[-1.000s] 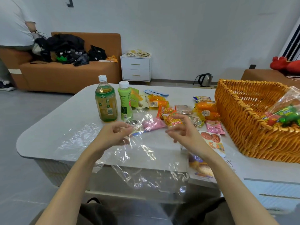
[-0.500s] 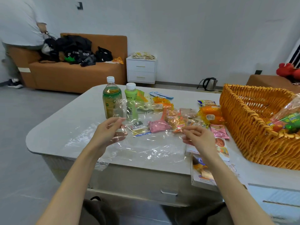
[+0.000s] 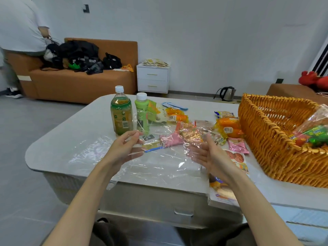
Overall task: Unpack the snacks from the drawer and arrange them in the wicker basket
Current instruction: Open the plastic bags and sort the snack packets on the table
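Across the room from me, far left: a person (image 3: 19,27) in a white shirt stands at the end of the orange sofa (image 3: 79,86). Black bags (image 3: 78,55) are heaped on its seat. A white two-drawer nightstand (image 3: 152,79) stands just beside the sofa, with loose packets (image 3: 155,62) piled on top. A steel kettle (image 3: 227,94) is on the floor by the wall. To my far right, a red plush toy (image 3: 314,80) lies on a brown seat (image 3: 291,91).

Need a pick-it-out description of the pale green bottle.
On the table, left of the wicker basket, two bottles stand upright side by side. The pale green bottle is the right one: shorter, opaque, wide white cap, unlike the taller clear tea bottle beside it.
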A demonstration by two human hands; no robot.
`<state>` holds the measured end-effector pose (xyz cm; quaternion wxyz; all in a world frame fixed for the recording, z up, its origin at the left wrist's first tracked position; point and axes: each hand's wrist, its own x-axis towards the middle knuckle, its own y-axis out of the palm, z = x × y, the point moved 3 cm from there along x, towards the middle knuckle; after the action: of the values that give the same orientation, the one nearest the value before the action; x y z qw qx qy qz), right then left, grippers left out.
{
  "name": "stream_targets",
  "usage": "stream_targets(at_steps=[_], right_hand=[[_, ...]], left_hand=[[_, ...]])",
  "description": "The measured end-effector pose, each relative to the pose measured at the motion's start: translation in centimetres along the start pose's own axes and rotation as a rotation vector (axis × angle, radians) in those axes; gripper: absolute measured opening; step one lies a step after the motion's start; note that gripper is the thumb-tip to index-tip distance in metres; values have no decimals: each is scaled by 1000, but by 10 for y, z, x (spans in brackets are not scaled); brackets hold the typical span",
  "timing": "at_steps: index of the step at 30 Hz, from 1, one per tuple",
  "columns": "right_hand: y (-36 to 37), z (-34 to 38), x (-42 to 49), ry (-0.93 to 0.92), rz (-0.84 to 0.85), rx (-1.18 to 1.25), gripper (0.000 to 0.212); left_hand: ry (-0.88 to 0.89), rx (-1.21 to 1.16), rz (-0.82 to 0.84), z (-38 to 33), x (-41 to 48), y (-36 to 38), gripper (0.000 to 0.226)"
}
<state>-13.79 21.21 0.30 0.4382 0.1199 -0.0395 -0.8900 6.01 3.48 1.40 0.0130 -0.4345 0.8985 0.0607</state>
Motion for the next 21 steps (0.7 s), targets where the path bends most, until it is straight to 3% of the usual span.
stream_targets(at_steps=[4,11,16,19,21], right_hand=[[11,-5,-6,74,244,-29,36],[17,0,-9,95,395,80,24],[15,4,-8,84,684,445,59],[18,2,-10,157,696,561,56],[22,-4,-8,150,573,360,43]], left_hand=[[-16,-9,50,4,2,6,21],[-7,44,1,4,3,6,32],[-25,-42,6,2,4,5,31],[-42,-77,3,1,5,8,29],[-42,-45,59,1,3,16,30]])
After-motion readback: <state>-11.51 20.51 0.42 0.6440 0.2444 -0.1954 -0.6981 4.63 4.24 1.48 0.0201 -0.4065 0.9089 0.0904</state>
